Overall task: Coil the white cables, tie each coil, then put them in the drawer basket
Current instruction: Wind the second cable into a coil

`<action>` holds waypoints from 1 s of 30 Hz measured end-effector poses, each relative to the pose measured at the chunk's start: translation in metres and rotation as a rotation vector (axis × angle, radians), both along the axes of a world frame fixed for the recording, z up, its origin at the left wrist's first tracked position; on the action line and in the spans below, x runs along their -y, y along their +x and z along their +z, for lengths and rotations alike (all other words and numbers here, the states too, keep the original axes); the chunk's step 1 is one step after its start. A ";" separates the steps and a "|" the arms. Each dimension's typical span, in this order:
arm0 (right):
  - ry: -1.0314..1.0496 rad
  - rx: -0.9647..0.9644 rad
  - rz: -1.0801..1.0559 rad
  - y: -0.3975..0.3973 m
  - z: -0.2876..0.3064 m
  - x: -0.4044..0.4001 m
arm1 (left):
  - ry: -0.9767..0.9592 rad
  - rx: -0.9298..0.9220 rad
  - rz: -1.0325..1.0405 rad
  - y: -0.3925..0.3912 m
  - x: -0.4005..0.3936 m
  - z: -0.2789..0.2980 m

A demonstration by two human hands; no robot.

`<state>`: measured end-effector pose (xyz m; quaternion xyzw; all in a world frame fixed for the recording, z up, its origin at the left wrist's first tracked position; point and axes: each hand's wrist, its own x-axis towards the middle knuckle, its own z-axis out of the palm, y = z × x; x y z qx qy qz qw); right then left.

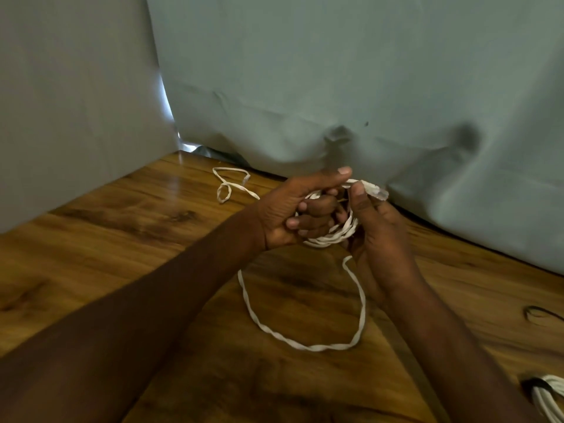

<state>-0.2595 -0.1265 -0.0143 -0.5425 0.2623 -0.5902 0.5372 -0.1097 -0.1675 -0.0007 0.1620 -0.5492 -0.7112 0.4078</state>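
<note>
A white flat cable is partly wound into a small coil (334, 235) held between both hands above the wooden table (122, 239). My left hand (293, 209) has its fingers curled through the coil. My right hand (375, 236) grips the coil's right side, its thumb pressing the cable's plug end (377, 192). A loose loop of the same cable (305, 343) hangs down onto the table below the hands. Its far tail (227, 186) lies looped near the back of the table.
Grey-green cloth (366, 87) hangs behind the table and a grey panel (61, 102) stands at the left. Another white cable bundle (549, 398) lies at the bottom right corner. A dark band (541, 312) lies on the table at the right.
</note>
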 end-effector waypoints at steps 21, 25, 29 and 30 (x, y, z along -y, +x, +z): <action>0.350 0.375 0.034 -0.006 -0.005 0.017 | 0.127 -0.005 0.115 -0.035 -0.020 -0.003; 0.338 0.390 0.080 -0.011 -0.004 0.020 | 0.149 -0.035 0.157 -0.041 -0.021 -0.002; 0.318 0.340 0.272 -0.023 -0.011 0.027 | 0.270 -0.254 0.164 -0.027 -0.004 -0.001; 0.308 0.301 0.290 -0.023 -0.014 0.029 | 0.290 -0.308 0.149 -0.021 0.000 0.000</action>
